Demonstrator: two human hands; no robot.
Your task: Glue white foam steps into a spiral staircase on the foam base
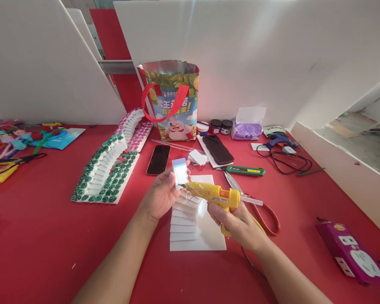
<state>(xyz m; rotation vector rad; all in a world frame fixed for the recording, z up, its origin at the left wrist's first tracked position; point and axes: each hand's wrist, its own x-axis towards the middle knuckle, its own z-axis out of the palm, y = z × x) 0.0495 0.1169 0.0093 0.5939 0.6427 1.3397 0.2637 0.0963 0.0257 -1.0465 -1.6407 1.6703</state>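
Between the thumb and fingers of my left hand (pixel 163 192) is a small white and blue card (pixel 180 172), held up at an angle. My right hand (pixel 237 221) grips a yellow glue gun (pixel 209 193), and a clear glue stick (pixel 251 201) pokes out of its back. The gun's nozzle is at the card's lower edge; whether it touches I cannot tell. Below both hands lies a white board (pixel 210 236) carrying a row of overlapping white strips (pixel 183 221) like steps. A few loose white cards (pixel 198 157) rest just beyond.
Left stands a stepped white model (pixel 98 169) with green and pink decorations. Behind are a phone (pixel 158 159), a printed bag (pixel 177 105), paint jars (pixel 215 126) and tissues (pixel 247 128). Right are a green cutter (pixel 245 170), red-handled scissors (pixel 272 215) and a purple power strip (pixel 351 253).
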